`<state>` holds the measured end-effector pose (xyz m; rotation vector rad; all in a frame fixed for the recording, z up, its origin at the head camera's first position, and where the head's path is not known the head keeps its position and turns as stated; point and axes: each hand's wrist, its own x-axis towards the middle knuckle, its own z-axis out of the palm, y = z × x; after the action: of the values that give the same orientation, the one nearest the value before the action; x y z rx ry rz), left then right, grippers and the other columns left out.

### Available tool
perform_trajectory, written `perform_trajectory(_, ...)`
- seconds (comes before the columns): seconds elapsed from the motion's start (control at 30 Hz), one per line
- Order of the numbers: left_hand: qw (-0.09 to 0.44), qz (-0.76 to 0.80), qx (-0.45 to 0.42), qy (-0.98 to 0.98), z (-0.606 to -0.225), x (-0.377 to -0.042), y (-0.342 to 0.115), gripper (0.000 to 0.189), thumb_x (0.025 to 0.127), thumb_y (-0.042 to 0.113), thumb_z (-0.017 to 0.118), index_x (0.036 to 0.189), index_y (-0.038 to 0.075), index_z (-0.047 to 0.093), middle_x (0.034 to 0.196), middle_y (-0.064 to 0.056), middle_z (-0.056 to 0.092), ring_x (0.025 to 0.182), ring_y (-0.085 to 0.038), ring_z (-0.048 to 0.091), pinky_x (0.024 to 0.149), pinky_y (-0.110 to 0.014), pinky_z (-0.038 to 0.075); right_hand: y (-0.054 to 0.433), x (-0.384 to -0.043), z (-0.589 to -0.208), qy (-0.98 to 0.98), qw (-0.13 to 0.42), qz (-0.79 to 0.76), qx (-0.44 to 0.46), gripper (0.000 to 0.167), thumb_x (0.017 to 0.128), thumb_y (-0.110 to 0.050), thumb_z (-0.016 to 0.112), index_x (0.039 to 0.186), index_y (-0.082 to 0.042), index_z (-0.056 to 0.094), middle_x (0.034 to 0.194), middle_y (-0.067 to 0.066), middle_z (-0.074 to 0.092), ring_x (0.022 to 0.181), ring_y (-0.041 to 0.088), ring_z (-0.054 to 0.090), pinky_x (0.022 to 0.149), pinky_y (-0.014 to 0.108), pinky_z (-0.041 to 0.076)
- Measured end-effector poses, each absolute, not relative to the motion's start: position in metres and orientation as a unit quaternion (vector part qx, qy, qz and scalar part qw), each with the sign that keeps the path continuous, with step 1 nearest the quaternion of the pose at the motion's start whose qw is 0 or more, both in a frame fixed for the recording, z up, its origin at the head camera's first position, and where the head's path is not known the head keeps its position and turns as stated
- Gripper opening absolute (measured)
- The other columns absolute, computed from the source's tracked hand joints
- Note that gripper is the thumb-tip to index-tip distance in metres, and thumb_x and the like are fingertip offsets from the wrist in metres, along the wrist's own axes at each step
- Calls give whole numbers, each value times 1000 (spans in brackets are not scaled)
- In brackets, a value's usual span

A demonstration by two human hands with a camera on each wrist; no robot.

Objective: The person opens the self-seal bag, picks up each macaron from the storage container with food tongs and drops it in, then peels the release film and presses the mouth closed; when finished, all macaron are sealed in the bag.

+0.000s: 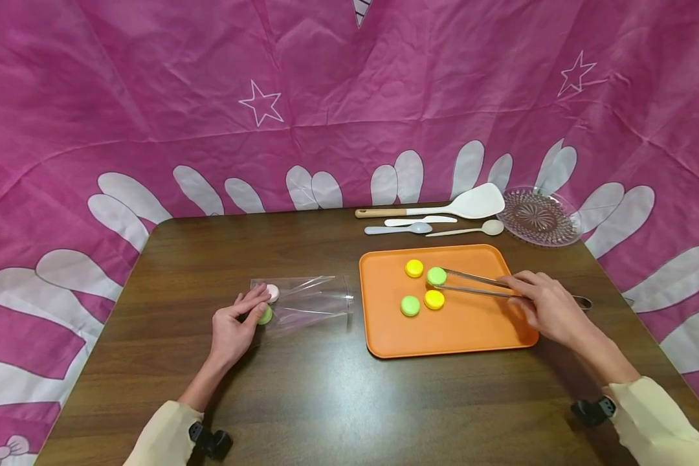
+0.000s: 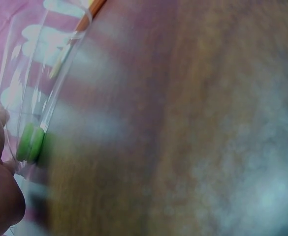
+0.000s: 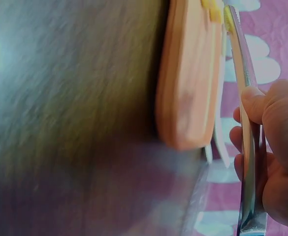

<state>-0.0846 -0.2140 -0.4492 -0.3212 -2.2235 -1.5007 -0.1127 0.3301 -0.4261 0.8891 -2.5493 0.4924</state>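
Note:
My left hand (image 1: 237, 323) pinches the closed end of a clear plastic bag (image 1: 314, 301) lying on the table. Inside, by the fingers, are a pale pink macaron (image 1: 273, 293) and a green macaron (image 2: 30, 142). My right hand (image 1: 550, 307) grips metal tongs (image 3: 252, 147), whose tips are around a green macaron (image 1: 436, 276) over the orange tray (image 1: 472, 333). Close to it on the tray sit two yellow macarons, one behind (image 1: 414, 268) and one in front (image 1: 433, 299), plus another green macaron (image 1: 410, 306).
Behind the tray lie a white spatula (image 1: 477, 202) with a wooden handle, a white knife (image 1: 422, 221), a bluish spoon (image 1: 399, 229) and a beige spoon (image 1: 492, 227). A clear patterned glass plate (image 1: 542, 217) stands at the back right corner. Pink cloth (image 1: 338, 77) hangs behind the table.

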Motion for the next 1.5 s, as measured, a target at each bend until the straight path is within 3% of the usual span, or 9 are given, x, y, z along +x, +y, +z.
perform_trajectory(0.33, 218, -543, -112, -803, -450, -84, -216, 15, 83, -20, 69, 97, -15, 73, 113, -33, 65, 114, -53, 56, 106, -67, 30, 282, -114, -414, -913, 137, 190, 333, 50, 74, 10, 81, 119, -8, 71, 104, 8, 68, 89, 27, 61, 75, 50, 50)
perform_trajectory(0.6, 220, -545, -110, -802, -451, -83, -216, 14, 83, -19, 69, 96, -15, 73, 112, -33, 65, 114, -52, 56, 105, -67, 30, 240, -125, -413, -897, 125, 191, 378, 44, 78, 5, 81, 119, -8, 71, 104, 7, 67, 90, 26, 61, 81, 47, 50)
perform_trajectory(0.87, 218, -540, -112, -805, -450, -82, -216, 14, 84, -19, 68, 97, -15, 73, 113, -32, 65, 114, -53, 56, 105, -67, 30, 193, -137, -412, -885, 102, 188, 414, 38, 85, -2, 78, 122, -6, 70, 110, 8, 67, 90, 26, 59, 82, 46, 49)
perform_trajectory(1.23, 219, -538, -117, -805, -450, -84, -214, 14, 84, -20, 68, 96, -16, 72, 113, -34, 65, 115, -54, 55, 106, -68, 29, 130, -152, -414, -866, 91, 164, 463, 29, 87, -6, 77, 116, -9, 72, 105, 3, 68, 86, 26, 60, 77, 39, 48)
perform_trajectory(1.5, 219, -540, -119, -804, -448, -84, -213, 14, 84, -20, 67, 97, -17, 72, 114, -35, 64, 115, -55, 55, 105, -70, 28, 100, -156, -418, -856, 64, 172, 483, 30, 89, -4, 74, 119, -7, 71, 106, 4, 68, 84, 24, 56, 76, 37, 47)
